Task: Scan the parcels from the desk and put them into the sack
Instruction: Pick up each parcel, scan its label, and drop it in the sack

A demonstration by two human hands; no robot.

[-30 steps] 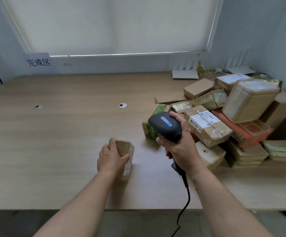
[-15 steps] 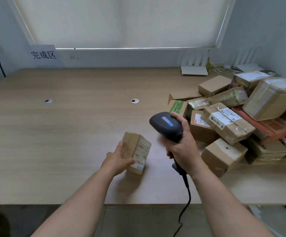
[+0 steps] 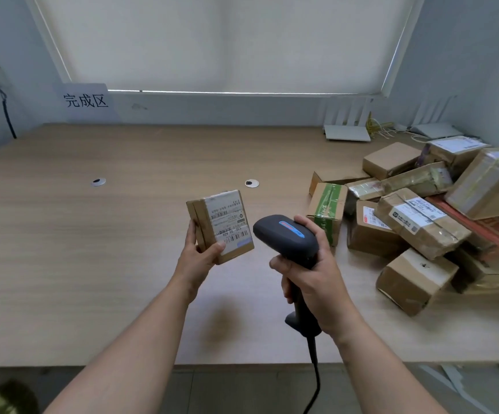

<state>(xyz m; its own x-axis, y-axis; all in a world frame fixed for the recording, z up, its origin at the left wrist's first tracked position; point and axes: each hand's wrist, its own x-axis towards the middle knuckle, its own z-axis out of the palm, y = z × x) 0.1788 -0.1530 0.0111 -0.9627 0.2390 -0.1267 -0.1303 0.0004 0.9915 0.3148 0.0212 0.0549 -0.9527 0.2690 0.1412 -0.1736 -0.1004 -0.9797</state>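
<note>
I am gripping the small parcel in my left hand, lifted above the desk, label facing the scanner clenched in my right hand. Scanning step: next I am needing barcode alignment.

Pale walls, white window blind, wooden desk.

Both forearms are bare to the frame edge, the left hand and right hand ungloved.
</note>
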